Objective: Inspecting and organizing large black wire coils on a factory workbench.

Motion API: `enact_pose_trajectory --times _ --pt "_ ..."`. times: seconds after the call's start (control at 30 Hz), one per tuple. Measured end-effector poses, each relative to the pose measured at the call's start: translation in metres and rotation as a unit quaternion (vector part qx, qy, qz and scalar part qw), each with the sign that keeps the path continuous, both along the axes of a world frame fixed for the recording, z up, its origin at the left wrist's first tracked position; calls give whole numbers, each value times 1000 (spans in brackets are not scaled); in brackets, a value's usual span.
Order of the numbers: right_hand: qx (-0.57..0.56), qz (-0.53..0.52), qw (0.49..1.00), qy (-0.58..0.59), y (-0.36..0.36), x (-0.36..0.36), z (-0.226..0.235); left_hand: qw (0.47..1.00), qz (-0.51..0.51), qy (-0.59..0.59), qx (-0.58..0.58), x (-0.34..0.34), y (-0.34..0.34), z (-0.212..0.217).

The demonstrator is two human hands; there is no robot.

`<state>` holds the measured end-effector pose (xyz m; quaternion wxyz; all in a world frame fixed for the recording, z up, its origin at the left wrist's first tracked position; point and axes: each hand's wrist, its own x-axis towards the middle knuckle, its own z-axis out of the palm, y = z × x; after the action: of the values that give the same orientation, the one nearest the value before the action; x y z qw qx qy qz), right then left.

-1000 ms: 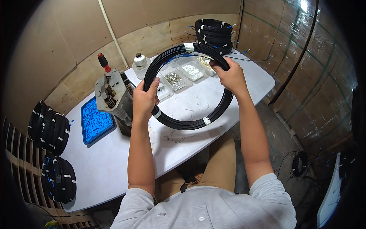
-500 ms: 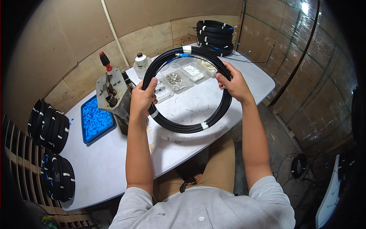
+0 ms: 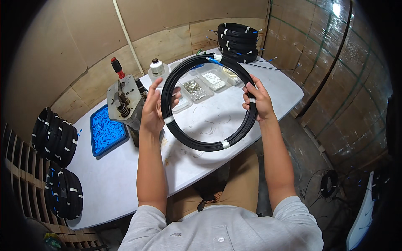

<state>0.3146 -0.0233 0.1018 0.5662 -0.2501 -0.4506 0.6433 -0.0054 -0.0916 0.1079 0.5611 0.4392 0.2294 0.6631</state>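
A ring-shaped coil of black cable [image 3: 194, 144], bound with white tape bands, is held up over the table. At its top a blue connector [image 3: 214, 61] shows on a cable end. My right hand [image 3: 260, 100] is closed round the coil's right side, its thumb on the front. On the opposite side my left hand [image 3: 153, 109] is open: the thumb stands away from the cable, and fingertips reach behind the coil and show inside the ring. Beyond it on the table sit clear boxes of small metal parts [image 3: 192, 88] and white parts [image 3: 213, 80].
Left of my arms stand a hand-press machine [image 3: 125, 100] with a red-black handle and a blue tray [image 3: 97, 154] of small blue pieces. Stacked black coils [image 3: 238, 42] rise at the far right corner; more coils [image 3: 63, 192] lie at the left edge. A white bottle [image 3: 157, 67] stands behind.
My left hand has loosened from the coil, its thumb lifting off and fingers spreading. The coil has shifted slightly right and down, and my right hand's hold has moved lower along the ring.
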Motion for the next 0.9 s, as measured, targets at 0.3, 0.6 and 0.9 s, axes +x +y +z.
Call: enact_pose_trajectory --times 0.3,0.6,0.9 --pt "-187 116 955 197 11 5 -9 923 197 271 190 6 -13 -32" --pt "138 234 959 80 4 18 -3 795 406 317 320 -3 8 5" --pt "85 -2 925 -371 8 34 8 974 184 61 -114 10 6 -1"
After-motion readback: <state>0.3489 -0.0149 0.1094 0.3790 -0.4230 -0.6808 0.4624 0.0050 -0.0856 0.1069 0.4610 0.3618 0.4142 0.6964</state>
